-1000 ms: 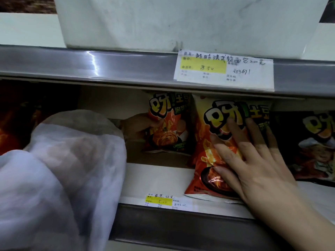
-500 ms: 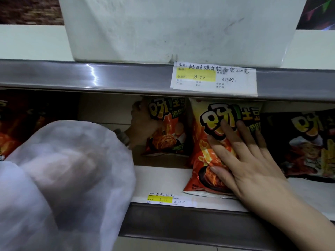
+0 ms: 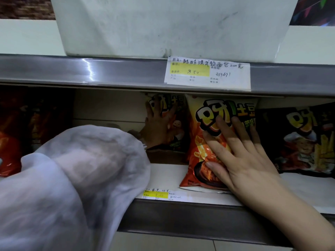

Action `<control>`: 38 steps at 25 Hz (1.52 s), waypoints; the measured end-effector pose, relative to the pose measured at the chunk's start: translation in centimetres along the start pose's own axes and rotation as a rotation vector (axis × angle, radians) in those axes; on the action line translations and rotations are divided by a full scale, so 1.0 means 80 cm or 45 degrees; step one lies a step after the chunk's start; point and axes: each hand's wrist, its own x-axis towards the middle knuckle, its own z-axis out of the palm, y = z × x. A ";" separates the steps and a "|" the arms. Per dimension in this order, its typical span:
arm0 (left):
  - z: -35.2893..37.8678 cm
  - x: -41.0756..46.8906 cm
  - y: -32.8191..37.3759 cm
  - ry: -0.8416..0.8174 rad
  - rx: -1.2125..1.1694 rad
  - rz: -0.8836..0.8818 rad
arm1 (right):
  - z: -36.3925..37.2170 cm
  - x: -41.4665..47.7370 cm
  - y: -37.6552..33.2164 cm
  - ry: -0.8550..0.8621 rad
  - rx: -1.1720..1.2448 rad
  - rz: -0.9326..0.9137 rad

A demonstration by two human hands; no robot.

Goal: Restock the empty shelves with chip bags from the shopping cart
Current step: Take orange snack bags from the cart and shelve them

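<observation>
While both hands work inside it, we enter the shelf first: its pale board runs beneath them, and an unfilled bay lies leftward of the left hand.

Item two: sleeve, pale and sheer. It covers the left forearm and hides the near-left part of the shelf.

Item three: front chip bag, orange, upright, long axis vertical. The right hand lies flat on its face with fingers straight and spread, gripping nothing.

Item four: rear chip bag, also upright, set deeper and to the left of the front one. The left hand lies on its face with fingers fanned upward. As far as the dim light lets us tell, it is pressing rather than gripping.

Item five: black chip bag, just rightward of the right hand.

Item six: red bags, well left of the sleeve.

We judge the left hand the nearer to the unfilled bay, so the next bag belongs on that side. Of the shopping cart we see nothing.
</observation>
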 end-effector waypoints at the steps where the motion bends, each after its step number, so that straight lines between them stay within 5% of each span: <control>1: -0.003 0.001 -0.003 -0.037 -0.006 0.009 | -0.001 0.001 0.001 -0.007 0.010 0.000; 7: -0.062 -0.017 0.029 0.066 -0.179 -0.314 | -0.013 0.005 -0.003 -0.054 0.090 0.020; 11: -0.093 -0.039 0.017 0.251 -0.204 -0.144 | -0.021 0.013 -0.014 -0.060 0.214 0.030; 20: -0.166 -0.183 0.034 0.213 -0.396 -0.326 | -0.047 0.006 -0.095 0.172 0.732 -0.135; 25: -0.214 -0.330 0.027 0.238 -0.418 -0.594 | -0.044 -0.008 -0.218 0.212 1.227 -0.302; 29: -0.244 -0.452 0.013 0.263 -0.397 -1.025 | -0.044 -0.018 -0.329 0.150 1.532 -0.456; 38: -0.316 -0.640 -0.012 0.446 -0.314 -1.552 | -0.096 -0.022 -0.541 -0.005 1.897 -0.720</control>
